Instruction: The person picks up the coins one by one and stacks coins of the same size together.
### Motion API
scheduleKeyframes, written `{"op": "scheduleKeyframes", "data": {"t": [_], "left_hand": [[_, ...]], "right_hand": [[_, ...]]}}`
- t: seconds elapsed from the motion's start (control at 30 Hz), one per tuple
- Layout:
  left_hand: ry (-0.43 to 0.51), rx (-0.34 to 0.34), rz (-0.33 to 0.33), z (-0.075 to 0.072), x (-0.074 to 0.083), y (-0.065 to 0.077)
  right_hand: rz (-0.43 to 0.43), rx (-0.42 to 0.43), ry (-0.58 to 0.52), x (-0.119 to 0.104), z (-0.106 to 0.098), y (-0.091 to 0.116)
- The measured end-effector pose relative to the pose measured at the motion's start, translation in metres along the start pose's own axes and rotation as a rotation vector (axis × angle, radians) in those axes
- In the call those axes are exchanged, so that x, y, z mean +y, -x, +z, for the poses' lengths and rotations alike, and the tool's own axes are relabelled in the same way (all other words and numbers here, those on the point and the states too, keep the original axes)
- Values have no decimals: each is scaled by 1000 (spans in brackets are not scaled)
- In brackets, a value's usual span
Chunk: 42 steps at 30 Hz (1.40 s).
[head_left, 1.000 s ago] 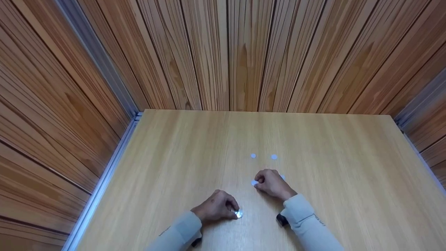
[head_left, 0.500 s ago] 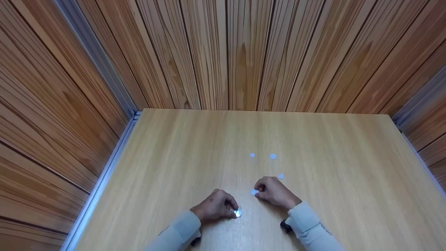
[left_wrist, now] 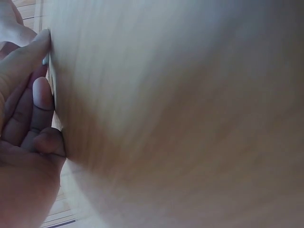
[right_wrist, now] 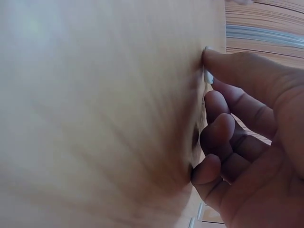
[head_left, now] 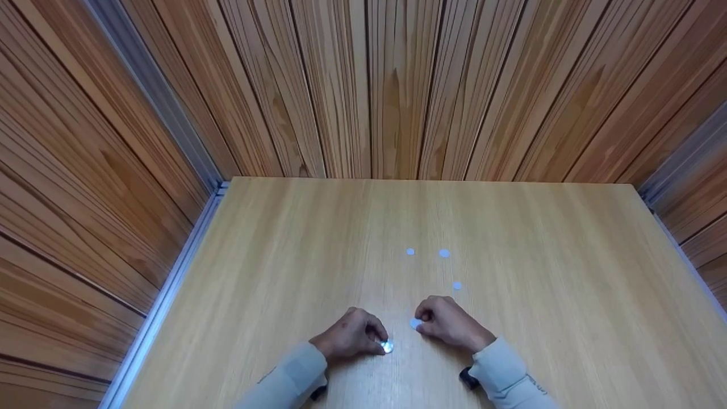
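Note:
My left hand (head_left: 353, 334) pinches a shiny silvery coin (head_left: 388, 346) between thumb and fingertips, low on the wooden table. To its right, and slightly farther away, my right hand (head_left: 451, 322) holds a pale round coin (head_left: 416, 323) by its edge with thumb and fingers. In the right wrist view a sliver of this coin (right_wrist: 208, 76) shows beneath the thumb, right at the tabletop. The left wrist view catches the left hand (left_wrist: 26, 114) from the side, its fingertips at the table surface and its coin mostly hidden.
Beyond the right hand lie three more pale coins: a small coin (head_left: 410, 251), a larger coin (head_left: 444, 253) and a nearer coin (head_left: 457, 286). The light wood table (head_left: 284, 238) meets a plank wall (head_left: 392, 102) at its far edge. A metal rail (head_left: 164, 307) runs along the left side.
My right hand has slid toward the person, bringing its coin down level near the left hand and uncovering the nearer loose coin. The left hand stays in place with its coin.

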<state>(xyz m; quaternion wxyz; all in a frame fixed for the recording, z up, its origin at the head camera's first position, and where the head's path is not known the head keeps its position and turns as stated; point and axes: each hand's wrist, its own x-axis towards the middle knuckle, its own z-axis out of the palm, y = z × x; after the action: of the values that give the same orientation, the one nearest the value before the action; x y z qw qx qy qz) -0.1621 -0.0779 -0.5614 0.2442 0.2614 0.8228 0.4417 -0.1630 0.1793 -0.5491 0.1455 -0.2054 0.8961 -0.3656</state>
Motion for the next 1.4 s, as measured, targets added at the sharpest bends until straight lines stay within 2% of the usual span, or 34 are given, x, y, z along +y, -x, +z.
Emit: {"op": "scheduleKeyframes", "data": {"t": [0.17, 0.43, 0.83, 1.2, 1.4], "left_hand": [[-1, -5, -7, -1, 0, 1], [-15, 7, 4, 0, 0, 0], [0, 10, -18, -1, 1, 0], [-10, 13, -13, -2, 1, 0], [3, 32, 3, 0, 1, 1]], "right_hand": [[3, -2, 0, -1, 3, 3], [-42, 17, 11, -3, 7, 8], [28, -38, -20, -6, 8, 12], [21, -40, -40, -6, 10, 19], [-23, -9, -31, -6, 11, 23]]}}
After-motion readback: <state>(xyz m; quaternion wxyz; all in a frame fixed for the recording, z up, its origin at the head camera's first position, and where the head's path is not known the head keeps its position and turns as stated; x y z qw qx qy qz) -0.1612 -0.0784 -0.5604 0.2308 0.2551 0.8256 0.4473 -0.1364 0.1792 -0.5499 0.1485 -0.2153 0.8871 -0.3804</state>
